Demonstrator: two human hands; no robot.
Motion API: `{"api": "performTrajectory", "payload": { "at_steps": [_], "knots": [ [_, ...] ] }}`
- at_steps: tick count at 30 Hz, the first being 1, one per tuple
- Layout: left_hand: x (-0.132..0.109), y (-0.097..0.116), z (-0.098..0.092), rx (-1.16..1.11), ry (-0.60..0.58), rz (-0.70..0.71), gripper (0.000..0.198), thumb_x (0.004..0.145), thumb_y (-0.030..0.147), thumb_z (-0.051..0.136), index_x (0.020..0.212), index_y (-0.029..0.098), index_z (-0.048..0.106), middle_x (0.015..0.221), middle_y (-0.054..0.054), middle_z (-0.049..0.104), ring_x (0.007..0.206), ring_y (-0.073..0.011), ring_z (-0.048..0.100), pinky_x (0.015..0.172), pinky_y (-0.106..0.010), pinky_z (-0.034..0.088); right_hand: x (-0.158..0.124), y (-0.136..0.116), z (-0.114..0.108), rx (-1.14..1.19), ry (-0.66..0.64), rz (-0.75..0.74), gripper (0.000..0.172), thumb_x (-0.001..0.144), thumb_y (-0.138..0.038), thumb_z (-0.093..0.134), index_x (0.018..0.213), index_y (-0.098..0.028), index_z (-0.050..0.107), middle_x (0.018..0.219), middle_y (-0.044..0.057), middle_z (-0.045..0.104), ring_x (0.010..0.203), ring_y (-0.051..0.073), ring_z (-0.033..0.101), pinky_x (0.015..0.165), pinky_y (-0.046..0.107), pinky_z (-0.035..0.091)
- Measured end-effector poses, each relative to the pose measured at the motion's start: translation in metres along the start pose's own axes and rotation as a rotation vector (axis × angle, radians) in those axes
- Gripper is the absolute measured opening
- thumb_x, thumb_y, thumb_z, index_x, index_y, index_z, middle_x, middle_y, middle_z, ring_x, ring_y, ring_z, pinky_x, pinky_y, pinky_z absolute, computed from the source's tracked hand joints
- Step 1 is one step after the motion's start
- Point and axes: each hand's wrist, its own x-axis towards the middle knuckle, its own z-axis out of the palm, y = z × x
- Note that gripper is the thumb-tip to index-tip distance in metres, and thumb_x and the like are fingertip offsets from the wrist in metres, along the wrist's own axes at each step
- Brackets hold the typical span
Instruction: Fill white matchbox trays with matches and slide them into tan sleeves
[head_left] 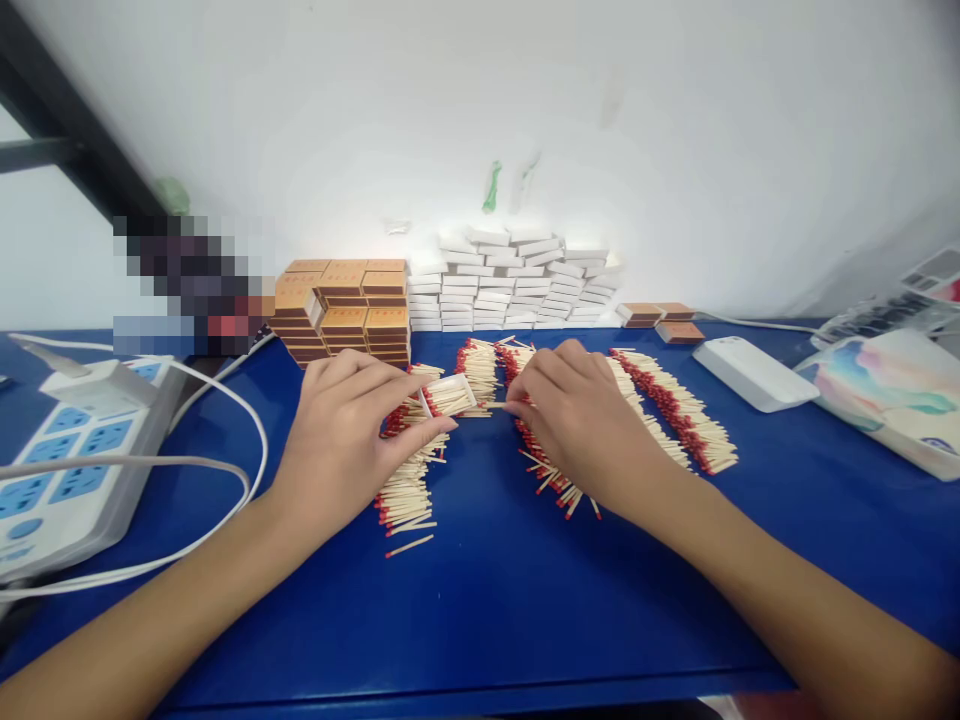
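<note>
My left hand (349, 415), thumb and fingers slightly parted, grips a match-filled white tray (470, 390). To its right, my right hand (581, 415) pinches a matchstick (492, 405) at the fingertips. Loose matches (405, 490) lie beside both.

The right hand (577, 425) partly hides piled matches (553, 478).

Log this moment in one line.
left hand: holds white tray of matches | right hand: pinches matchstick | behind: brown matchboxes, stacked white boxes
</note>
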Motion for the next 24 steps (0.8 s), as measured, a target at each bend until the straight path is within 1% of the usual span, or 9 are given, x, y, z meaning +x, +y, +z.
{"api": "performTrajectory", "payload": {
  "at_steps": [2,4,7,12,15,19,22,24],
  "knots": [
    [-0.001,0.002,0.002,-0.004,-0.005,0.009,0.039,0.093,0.048,0.081,0.118,0.019,0.077,0.097,-0.006,0.078,0.093,-0.0277,0.066,0.084,-0.045,0.045,0.001,0.001,-0.003,0.005,0.056,0.035,0.021,0.110,-0.022,0.053,0.095,-0.017,0.066,0.096,0.012,0.065,0.091,0.028,0.047,0.079,0.041,0.036],
    [-0.002,0.006,0.003,-0.021,-0.016,0.028,0.037,0.092,0.047,0.081,0.116,0.019,0.077,0.098,-0.005,0.079,0.094,-0.0269,0.067,0.087,-0.045,0.046,0.002,-0.002,-0.005,0.029,0.083,0.040,0.022,0.111,-0.022,0.052,0.095,-0.017,0.065,0.096,0.012,0.066,0.090,0.027,0.046,0.080,0.041,0.037],
    [-0.004,0.012,0.005,-0.054,-0.032,0.058,0.034,0.092,0.045,0.082,0.113,0.019,0.076,0.102,-0.004,0.080,0.097,-0.0264,0.067,0.089,-0.045,0.046,0.002,-0.010,-0.004,0.046,0.098,-0.002,0.022,0.111,-0.022,0.052,0.095,-0.016,0.066,0.098,0.012,0.066,0.090,0.027,0.045,0.081,0.041,0.038],
    [-0.005,0.017,0.005,-0.083,-0.033,0.080,0.035,0.092,0.045,0.082,0.114,0.018,0.076,0.105,-0.005,0.081,0.098,-0.0272,0.067,0.088,-0.045,0.047,0.001,-0.022,-0.003,0.046,0.146,-0.087,0.020,0.111,-0.019,0.053,0.097,-0.016,0.067,0.099,0.012,0.067,0.094,0.027,0.046,0.084,0.041,0.039],
    [-0.005,0.020,0.005,-0.110,-0.031,0.087,0.035,0.092,0.045,0.082,0.114,0.019,0.075,0.109,-0.006,0.081,0.101,-0.0278,0.068,0.089,-0.046,0.047,0.000,-0.026,-0.004,0.061,0.139,-0.098,0.020,0.111,-0.019,0.052,0.099,-0.017,0.068,0.099,0.011,0.067,0.095,0.027,0.046,0.086,0.041,0.039],
    [-0.005,0.019,0.003,-0.125,-0.061,0.050,0.035,0.093,0.047,0.081,0.116,0.022,0.074,0.108,-0.005,0.082,0.101,-0.0271,0.069,0.091,-0.045,0.047,0.002,-0.027,-0.009,0.194,0.113,-0.066,0.021,0.112,-0.020,0.050,0.102,-0.019,0.069,0.099,0.011,0.069,0.095,0.027,0.049,0.089,0.043,0.041],
    [-0.002,0.014,0.000,-0.093,-0.052,0.001,0.035,0.094,0.050,0.079,0.118,0.025,0.075,0.105,-0.004,0.081,0.098,-0.0261,0.068,0.091,-0.046,0.047,0.003,-0.021,-0.010,0.320,0.152,0.015,0.020,0.111,-0.021,0.049,0.106,-0.021,0.069,0.102,0.010,0.070,0.094,0.027,0.053,0.088,0.044,0.043],
    [0.000,0.008,-0.003,-0.058,-0.017,-0.050,0.034,0.095,0.051,0.078,0.119,0.026,0.076,0.102,-0.005,0.081,0.097,-0.0266,0.068,0.088,-0.046,0.047,0.003,-0.016,-0.007,0.347,0.179,0.063,0.021,0.111,-0.021,0.049,0.105,-0.021,0.069,0.101,0.010,0.070,0.092,0.026,0.053,0.087,0.044,0.043]
  ]
}}
